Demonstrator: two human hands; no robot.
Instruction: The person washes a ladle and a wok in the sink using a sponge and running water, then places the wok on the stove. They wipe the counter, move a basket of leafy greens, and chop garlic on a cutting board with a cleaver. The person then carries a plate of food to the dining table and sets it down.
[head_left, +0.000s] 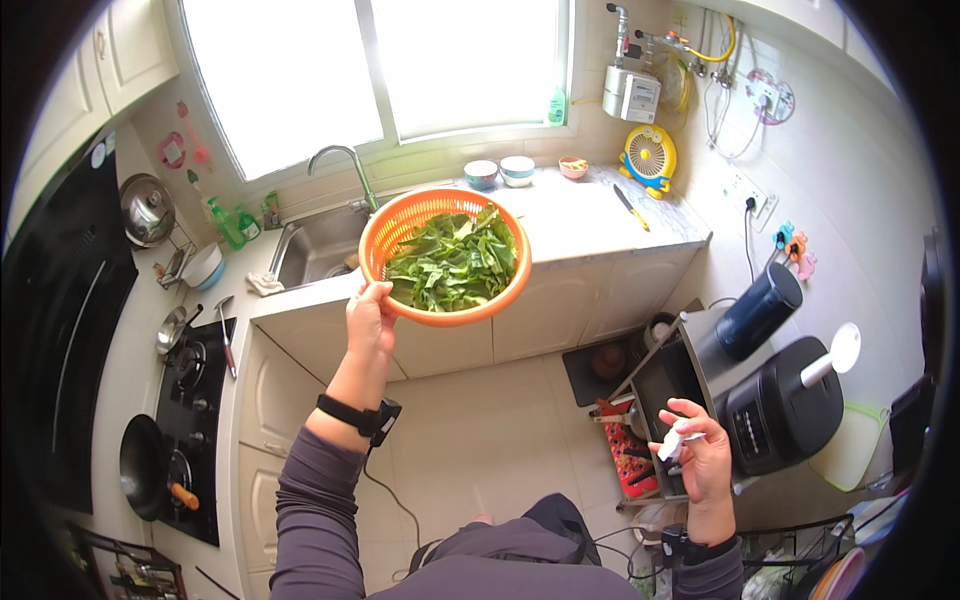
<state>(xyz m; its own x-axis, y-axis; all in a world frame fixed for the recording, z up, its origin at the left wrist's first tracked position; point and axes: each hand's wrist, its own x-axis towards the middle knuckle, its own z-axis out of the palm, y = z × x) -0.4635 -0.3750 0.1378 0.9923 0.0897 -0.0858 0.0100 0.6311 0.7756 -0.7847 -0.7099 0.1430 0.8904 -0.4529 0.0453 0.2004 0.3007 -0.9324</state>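
Observation:
My left hand (370, 313) grips the near left rim of an orange plastic colander (371, 247), which is held up in front of the counter edge. Torn green leaves (457, 259) fill the colander's bottom. Off to the right, my right hand (697, 450) pinches a crumpled white piece, perhaps tissue or paper (673, 442), between thumb and fingers. That hand is beside a metal rack bearing a black rice cooker (784, 405). Behind the colander, a stainless steel sink (311, 244) with a curved faucet (345, 154) is partly hidden.
On the counter right of the sink are bowls (480, 174), a knife (630, 206) and a yellow fan (649, 159). A gas hob (199, 442) with a black wok (142, 466) lies left. A dark blue cylindrical appliance (759, 309) tops the rack. A cable (397, 495) hangs from my left wrist.

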